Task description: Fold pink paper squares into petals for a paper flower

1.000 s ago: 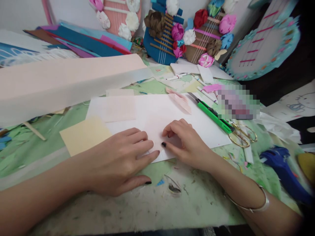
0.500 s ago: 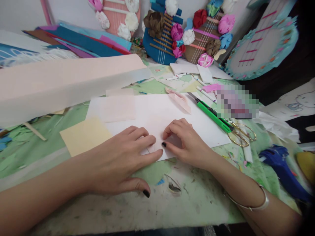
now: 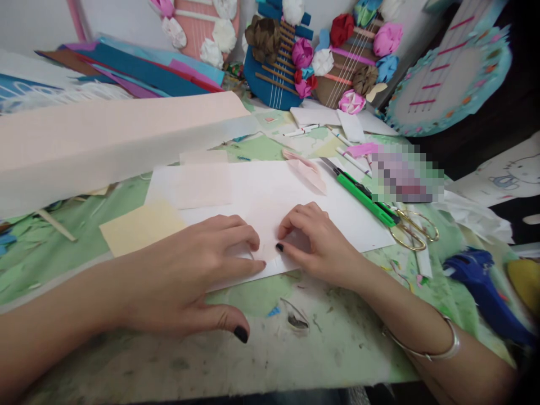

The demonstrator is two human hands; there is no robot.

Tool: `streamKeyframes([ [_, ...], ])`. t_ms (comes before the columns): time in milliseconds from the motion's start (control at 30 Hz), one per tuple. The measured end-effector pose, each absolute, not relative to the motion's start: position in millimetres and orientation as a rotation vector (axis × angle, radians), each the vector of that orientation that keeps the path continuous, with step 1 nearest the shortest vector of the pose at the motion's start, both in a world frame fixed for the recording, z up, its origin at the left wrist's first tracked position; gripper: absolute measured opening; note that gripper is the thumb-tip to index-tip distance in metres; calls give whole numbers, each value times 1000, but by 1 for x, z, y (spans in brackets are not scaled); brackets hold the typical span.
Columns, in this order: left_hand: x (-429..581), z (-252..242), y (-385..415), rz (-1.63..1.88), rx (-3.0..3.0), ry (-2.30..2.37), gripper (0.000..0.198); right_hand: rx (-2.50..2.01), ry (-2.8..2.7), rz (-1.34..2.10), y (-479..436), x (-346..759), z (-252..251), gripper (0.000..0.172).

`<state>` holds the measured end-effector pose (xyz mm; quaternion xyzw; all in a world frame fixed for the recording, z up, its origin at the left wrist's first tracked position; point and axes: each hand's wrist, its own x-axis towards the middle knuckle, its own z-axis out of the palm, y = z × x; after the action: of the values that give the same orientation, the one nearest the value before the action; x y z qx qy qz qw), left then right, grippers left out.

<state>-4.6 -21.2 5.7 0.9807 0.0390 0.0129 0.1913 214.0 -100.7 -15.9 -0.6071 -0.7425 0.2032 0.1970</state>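
Observation:
Both of my hands rest on a pale pink sheet of paper [image 3: 270, 202] lying on a large white sheet [image 3: 358, 219] in the middle of the table. My left hand [image 3: 198, 275] lies with its fingers stretched flat, pressing the paper's near edge. My right hand [image 3: 316, 242] is curled, its fingertips and thumb pinched down on the pink paper just right of the left fingertips. A folded pink paper piece [image 3: 306, 169] lies on the white sheet farther back.
A green utility knife [image 3: 363, 199] and gold scissors [image 3: 411, 230] lie to the right. A yellow paper square [image 3: 139, 228] is at the left, a long pale paper roll [image 3: 105, 140] behind it. Paper-flower crafts [image 3: 320, 56] stand at the back, a blue glue gun [image 3: 481, 287] at far right.
My left hand's fingers have drawn slightly back and left along the paper's near edge, the thumb curling in. My right hand has stayed almost in place.

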Motion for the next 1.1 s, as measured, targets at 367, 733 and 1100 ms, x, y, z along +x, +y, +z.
streamKeyframes([
  [367, -6, 6, -20, 106, 2782, 79, 31, -1711, -2059, 536, -104, 210, -15, 17],
  [733, -5, 7, -20, 86, 2775, 72, 33, -1741, -2033, 508, -105, 213, -17, 42],
  [1100, -5, 1, -21, 158, 2735, 103, 31, -1402, -2119, 407, -109, 209, -15, 16],
])
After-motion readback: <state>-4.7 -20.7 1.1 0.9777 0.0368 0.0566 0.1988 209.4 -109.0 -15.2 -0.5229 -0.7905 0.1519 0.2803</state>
